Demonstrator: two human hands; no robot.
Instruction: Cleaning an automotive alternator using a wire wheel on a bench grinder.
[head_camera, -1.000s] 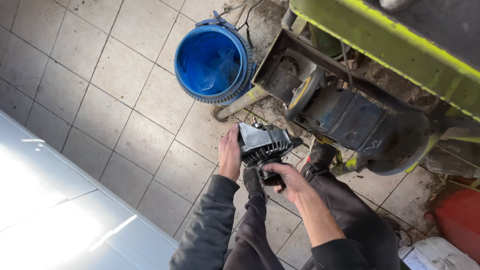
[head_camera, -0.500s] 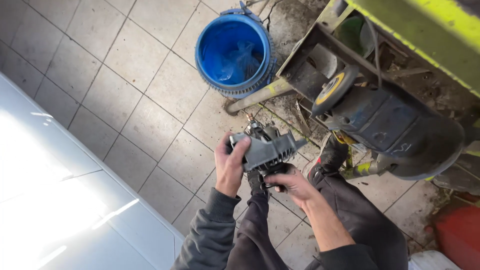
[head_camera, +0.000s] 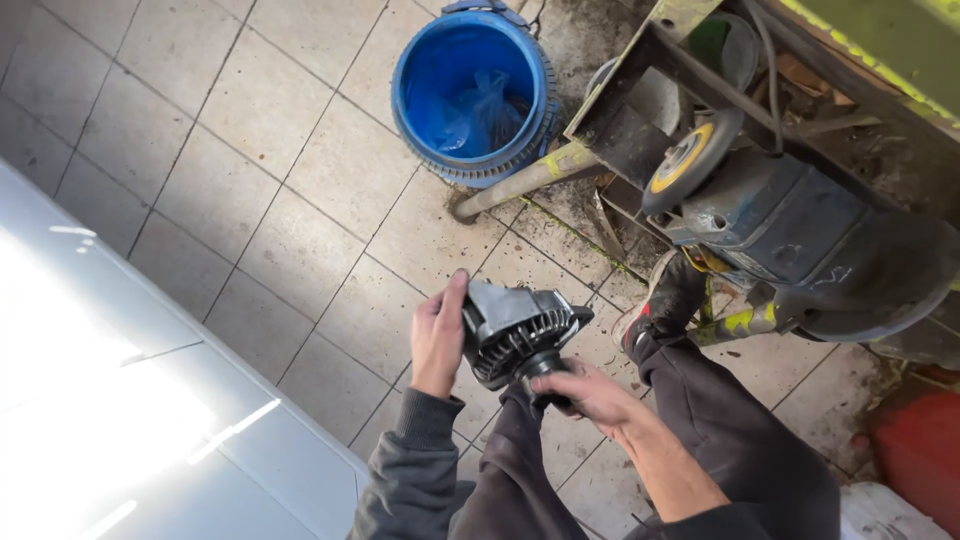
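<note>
The alternator (head_camera: 515, 330), a grey finned metal part, sits between your knees above the tiled floor (head_camera: 250, 200), near the bench grinder (head_camera: 790, 215) and blue bucket (head_camera: 470, 90). Your left hand (head_camera: 438, 335) clasps its side; your right hand (head_camera: 585, 392) grips its dark pulley (head_camera: 543, 368).

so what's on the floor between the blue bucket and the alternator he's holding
Head view: mostly bare grey floor tiles, with the foot of a yellow-smeared metal leg just below the blue bucket, above the alternator.
</note>
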